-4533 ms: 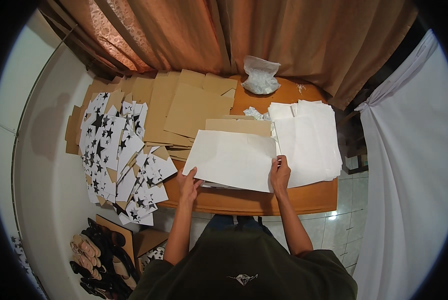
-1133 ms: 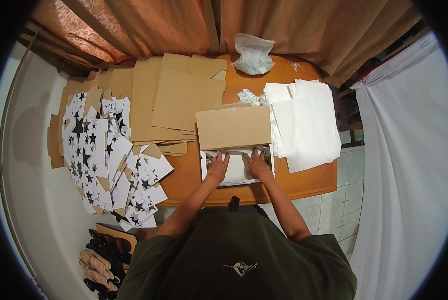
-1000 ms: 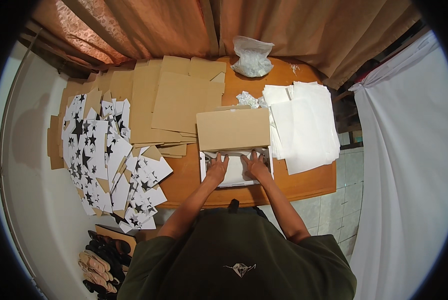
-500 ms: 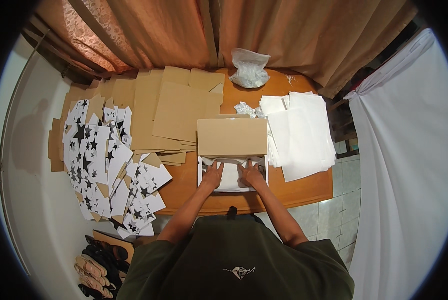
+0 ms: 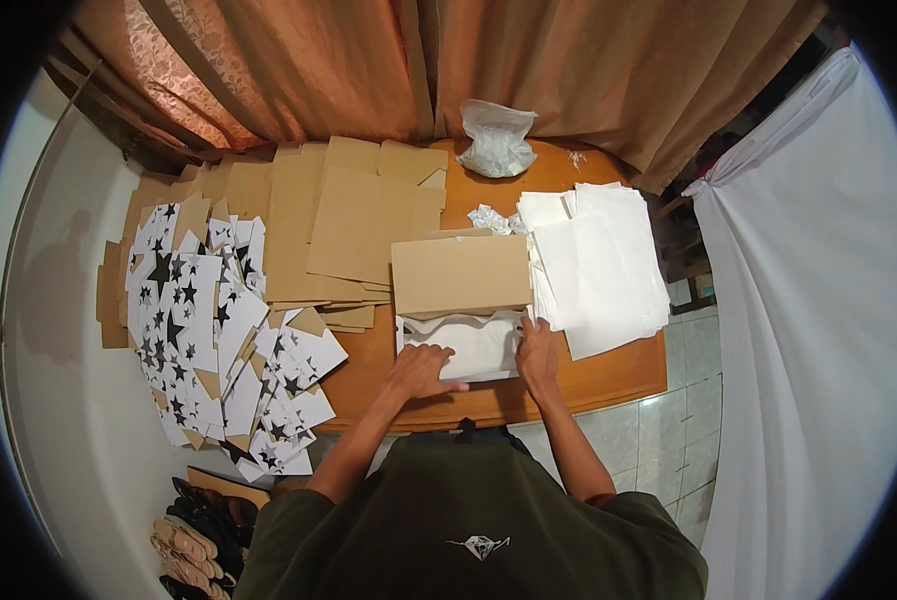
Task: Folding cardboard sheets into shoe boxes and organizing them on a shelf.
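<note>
A cardboard box (image 5: 462, 273) stands on the table just in front of me, its plain brown lid raised at the back. White tissue paper (image 5: 478, 338) lines the inside, with a wavy edge along the rear. My left hand (image 5: 422, 372) grips the box at its front left, fingers over the rim and thumb stretched along the outside of the front wall. At the opposite end, my right hand (image 5: 536, 356) is closed over the right wall, fingertips near the back corner. Whatever lies beneath the paper is hidden.
Brown flat cardboard sheets (image 5: 353, 225) cover the back left. Star-printed white cardboard pieces (image 5: 183, 320) lie scattered further left. White paper sheets (image 5: 608, 270) are stacked right of the box. Behind are small silvery packets (image 5: 490, 219) and a clear plastic bag (image 5: 497, 140).
Both hands have come off the paper inside the box. The left has moved toward me onto the front left rim; the right has moved outward onto the right wall.
</note>
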The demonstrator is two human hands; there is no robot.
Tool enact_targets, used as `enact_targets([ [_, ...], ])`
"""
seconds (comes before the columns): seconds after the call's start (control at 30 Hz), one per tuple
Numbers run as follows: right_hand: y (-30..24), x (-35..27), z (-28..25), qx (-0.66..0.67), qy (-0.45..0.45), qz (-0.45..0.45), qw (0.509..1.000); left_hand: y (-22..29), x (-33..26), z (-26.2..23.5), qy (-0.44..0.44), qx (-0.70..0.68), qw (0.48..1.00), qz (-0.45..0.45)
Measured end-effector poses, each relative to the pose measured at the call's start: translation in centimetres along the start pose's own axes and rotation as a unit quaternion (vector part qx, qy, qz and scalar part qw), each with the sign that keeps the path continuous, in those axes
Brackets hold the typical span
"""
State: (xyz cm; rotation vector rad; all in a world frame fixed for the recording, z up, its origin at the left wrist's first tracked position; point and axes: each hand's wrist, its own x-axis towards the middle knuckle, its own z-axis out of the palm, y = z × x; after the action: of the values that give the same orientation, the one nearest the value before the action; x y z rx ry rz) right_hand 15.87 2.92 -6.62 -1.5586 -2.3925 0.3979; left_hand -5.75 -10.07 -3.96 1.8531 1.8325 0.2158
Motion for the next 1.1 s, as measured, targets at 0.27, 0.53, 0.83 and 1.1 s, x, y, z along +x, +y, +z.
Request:
enact_targets([
  [0.27,-1.4,-0.4,0.2,0.145,0.011,-0.034,0.989,-1.8,-4.3,1.0,0.279,-0.069,0.957,-0.047],
  [0.53,-2.1,-0.8,1.5,0.178,0.007,-0.046,0.983,-7.5,-5.4,5.0,0.330,-0.329,0.841,-0.275],
  [0.83,-3.6,-1.8,3.2,0.210,0.034,-0.103,0.972,-5.5,-9.2,2.9,0.398,-0.152,0.865,-0.264],
  [1.1,-4.5,-1.8,1.9,0.212,0.009,-0.102,0.972,-4.0,-8.8,1.6,0.389,-0.027,0.884,-0.260],
])
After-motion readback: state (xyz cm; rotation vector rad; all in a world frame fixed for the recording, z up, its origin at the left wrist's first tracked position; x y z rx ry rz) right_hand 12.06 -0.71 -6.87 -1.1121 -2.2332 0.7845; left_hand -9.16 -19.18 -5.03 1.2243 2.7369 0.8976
